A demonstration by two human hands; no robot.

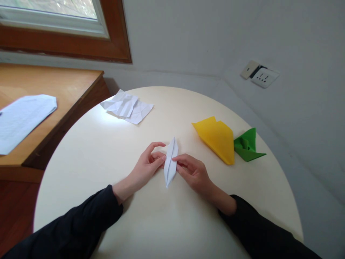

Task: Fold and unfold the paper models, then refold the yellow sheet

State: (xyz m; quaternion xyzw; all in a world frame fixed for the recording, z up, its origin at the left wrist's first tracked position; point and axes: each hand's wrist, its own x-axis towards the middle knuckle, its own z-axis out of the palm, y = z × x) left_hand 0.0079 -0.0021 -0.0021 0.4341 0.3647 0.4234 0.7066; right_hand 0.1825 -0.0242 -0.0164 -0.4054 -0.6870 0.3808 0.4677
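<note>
A narrow piece of folded white paper [170, 163], pointed at both ends with a crease down its length, is between my two hands over the table. My left hand [149, 160] pinches its left edge with the thumb on top and the index finger raised. On the other edge, my right hand [193, 172] has thumb and index finger closed on the paper. The fingers under the paper are partly hidden.
A round white table [88, 162] carries creased white sheets [129, 108] at the back left. On the right lie a folded yellow paper [217, 138] and a green paper piece [249, 146]. Printed sheets [25, 117] rest on a wooden desk [67, 81]. A wall socket [264, 77] is behind.
</note>
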